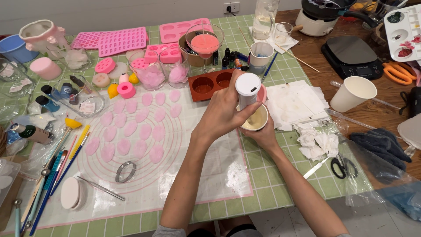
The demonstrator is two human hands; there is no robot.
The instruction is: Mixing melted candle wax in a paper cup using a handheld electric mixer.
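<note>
My left hand (222, 115) is wrapped around a white cylindrical hand mixer (248, 87) and holds it upright, its lower end down inside a small cup of cream-coloured liquid (258, 122). My right hand (264, 137) grips that cup from below and behind, above the green checked table. A pink rim shows just behind the mixer. Both hands are close together near the right edge of the translucent silicone mat (210, 175).
Several pink petal shapes (131, 128) lie on the mat. Around them are pink moulds (120, 40), a brown mould (210, 83), a stemmed glass of pink liquid (205, 43), a white paper cup (353, 93), a black scale (351, 55), scissors (340, 166), crumpled tissues (316, 144) and brushes (61, 169).
</note>
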